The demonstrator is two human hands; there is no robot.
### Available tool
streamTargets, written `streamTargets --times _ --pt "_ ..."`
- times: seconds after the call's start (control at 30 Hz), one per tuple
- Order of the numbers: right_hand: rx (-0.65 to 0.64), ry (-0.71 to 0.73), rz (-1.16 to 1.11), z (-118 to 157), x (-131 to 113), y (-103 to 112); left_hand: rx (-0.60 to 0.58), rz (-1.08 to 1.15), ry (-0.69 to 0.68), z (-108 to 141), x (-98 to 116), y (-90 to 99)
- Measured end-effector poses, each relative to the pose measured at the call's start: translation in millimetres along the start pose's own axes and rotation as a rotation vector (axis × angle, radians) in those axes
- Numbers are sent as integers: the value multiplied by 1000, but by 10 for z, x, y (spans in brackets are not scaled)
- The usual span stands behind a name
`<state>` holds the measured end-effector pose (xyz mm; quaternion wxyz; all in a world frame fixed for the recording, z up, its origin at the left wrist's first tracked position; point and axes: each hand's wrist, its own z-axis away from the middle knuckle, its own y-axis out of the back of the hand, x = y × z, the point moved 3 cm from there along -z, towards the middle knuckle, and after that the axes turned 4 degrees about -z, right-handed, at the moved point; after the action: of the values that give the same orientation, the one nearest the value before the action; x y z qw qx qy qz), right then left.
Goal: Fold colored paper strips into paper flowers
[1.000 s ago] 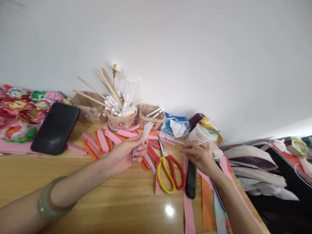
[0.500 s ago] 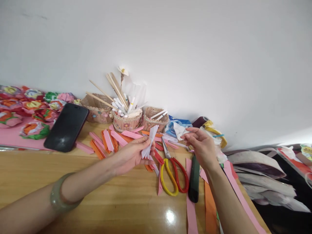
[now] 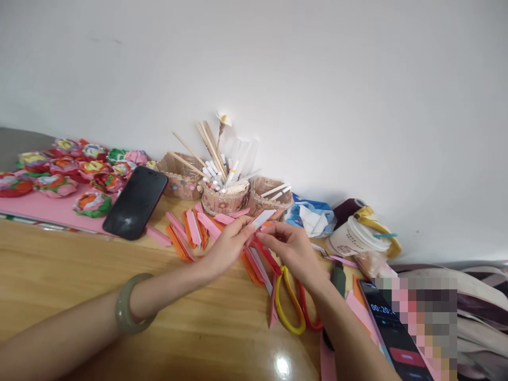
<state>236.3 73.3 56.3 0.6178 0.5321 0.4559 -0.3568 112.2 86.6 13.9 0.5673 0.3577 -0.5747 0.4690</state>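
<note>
My left hand [image 3: 232, 242] pinches a narrow stack of folded white paper [image 3: 263, 218] between thumb and fingers, its free end slanting up to the right. Close beside it, my right hand [image 3: 292, 247] has thumb and fingertips pressed together at the paper's lower part. Whatever those fingertips hold is too small or hidden to make out. Below the hands lie scissors with yellow and red handles [image 3: 291, 307], partly covered by my right hand and forearm. Folded pink and orange paper strips [image 3: 194, 227] are scattered around my left hand.
Decorated baskets [image 3: 226, 198] with sticks and markers stand along the wall. A black phone [image 3: 135, 203] and colourful paper flowers [image 3: 93, 168] are at left. At right are a tissue pack [image 3: 313, 214], a lidded cup [image 3: 353, 235], a dark green tool [image 3: 338, 278] and a phone showing a timer [image 3: 391, 328].
My right hand has come left and down to meet the paper in my left hand. The fanned paper now appears as a narrow stack. The view has turned, showing the cup and timer phone.
</note>
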Motion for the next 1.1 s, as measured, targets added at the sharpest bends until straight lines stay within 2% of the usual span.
streamTargets --times 0.2,0.4,0.67,0.8,0.97,1.1 --pt "69 -43 -116 -54 71 -112 19 -66 -129 1 -37 5" --pt "86 -104 -164 -53 102 -115 6 -224 -167 16 -27 17" --pt "133 -106 -198 -44 92 -132 -1 -165 -154 78 30 9" --pt "139 -90 -166 -44 119 -156 72 -258 -211 67 29 29" --pt "120 -51 -278 -65 147 -127 42 -103 -153 10 48 29" --pt "0 7 -399 -94 169 -39 -67 64 9 -7 95 13"
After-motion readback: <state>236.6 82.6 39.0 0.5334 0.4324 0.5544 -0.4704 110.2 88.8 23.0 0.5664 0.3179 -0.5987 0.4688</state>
